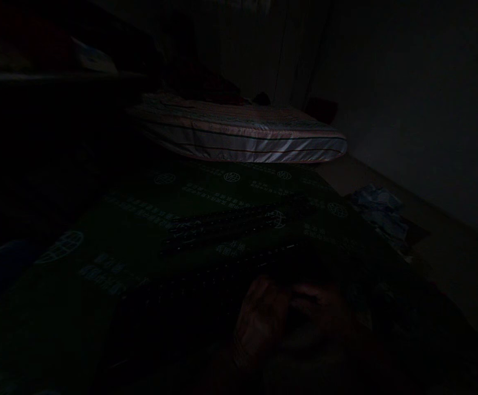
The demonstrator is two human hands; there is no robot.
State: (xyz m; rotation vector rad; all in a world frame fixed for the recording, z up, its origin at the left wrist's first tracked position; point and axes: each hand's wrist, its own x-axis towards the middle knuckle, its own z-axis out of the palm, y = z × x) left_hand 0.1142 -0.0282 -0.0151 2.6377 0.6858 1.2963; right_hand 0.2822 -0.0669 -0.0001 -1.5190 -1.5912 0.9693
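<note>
The picture is very dark. Near the bottom middle, my left hand (260, 318) shows its back, with the fingers curled in. Close beside it on the right, my right hand (323, 302) is dimmer, and its fingers also look bent inward. Whatever they grip is lost in shadow. Just beyond and to the left of both hands lies a wide dark piece with rows of small glints (206, 274). Farther off, a bundle of thin black strips (222, 222) with similar glints lies on a green printed board (140, 263). I cannot make out what these black things are.
At the board's far edge is a striped mattress (255, 137). Crumpled pale cloth or plastic (379, 208) lies on the floor at the right, near a bare wall (420, 109). On the upper left runs a shelf edge (50, 78) with dim items above it.
</note>
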